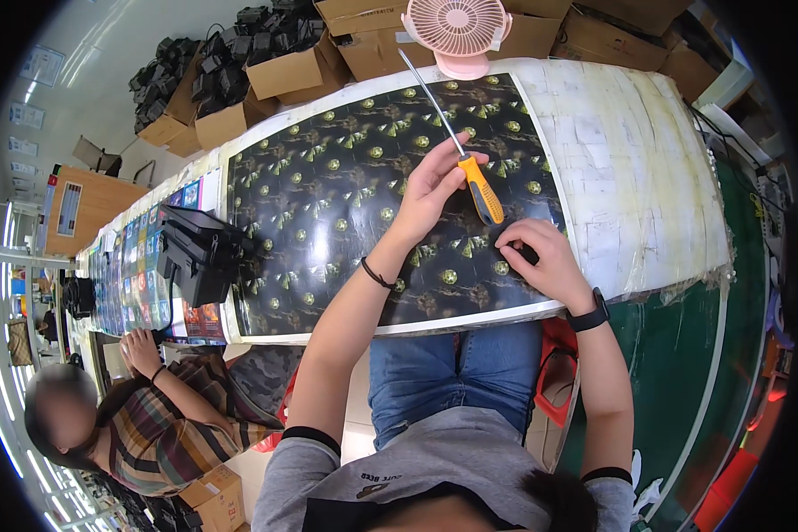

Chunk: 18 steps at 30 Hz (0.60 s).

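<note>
A long screwdriver (481, 193) with a yellow and dark handle angles up and left, its thin metal shaft over the dark printed sheet (355, 275). My left hand (428, 191) grips it near where shaft and handle meet. Just below the handle's end, my right hand (541, 257) is closed on a small black object (528, 254), largely hidden by my fingers. A black wristband circles my left wrist and a black watch my right.
A black equipment piece (197, 253) stands left on the table. A co-worker (142, 426) sits at lower left. A pink fan (457, 27) stands at the back, before cardboard boxes (288, 75). Pale taped table surface (638, 177) lies right, with green flooring beside it.
</note>
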Each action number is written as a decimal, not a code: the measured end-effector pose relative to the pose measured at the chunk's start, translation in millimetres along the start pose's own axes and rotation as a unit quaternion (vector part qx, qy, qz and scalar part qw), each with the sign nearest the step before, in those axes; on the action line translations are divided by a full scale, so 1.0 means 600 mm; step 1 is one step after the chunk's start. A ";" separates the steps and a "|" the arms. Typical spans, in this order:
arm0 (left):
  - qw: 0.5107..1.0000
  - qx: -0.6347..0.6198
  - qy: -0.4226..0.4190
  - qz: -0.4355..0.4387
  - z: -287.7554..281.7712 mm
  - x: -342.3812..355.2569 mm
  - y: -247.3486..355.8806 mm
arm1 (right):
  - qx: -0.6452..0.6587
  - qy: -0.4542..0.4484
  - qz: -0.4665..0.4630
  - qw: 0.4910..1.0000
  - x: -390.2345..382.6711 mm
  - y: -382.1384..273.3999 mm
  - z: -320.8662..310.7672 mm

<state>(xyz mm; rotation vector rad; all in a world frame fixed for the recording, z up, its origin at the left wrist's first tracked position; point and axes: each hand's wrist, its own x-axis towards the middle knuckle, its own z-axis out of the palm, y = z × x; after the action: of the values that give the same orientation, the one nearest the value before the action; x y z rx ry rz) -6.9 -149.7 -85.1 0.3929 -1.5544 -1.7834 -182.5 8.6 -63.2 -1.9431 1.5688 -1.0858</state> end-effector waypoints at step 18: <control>0.983 -0.175 0.011 -0.048 -0.014 -0.003 0.006 | 0.105 -0.079 0.154 0.979 0.055 -0.017 -0.016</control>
<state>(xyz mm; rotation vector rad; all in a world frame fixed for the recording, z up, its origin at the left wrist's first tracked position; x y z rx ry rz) 1.0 -154.8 -84.2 0.3169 -1.1900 -2.0728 -181.6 -18.4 -40.1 -1.5463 1.5363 -0.9023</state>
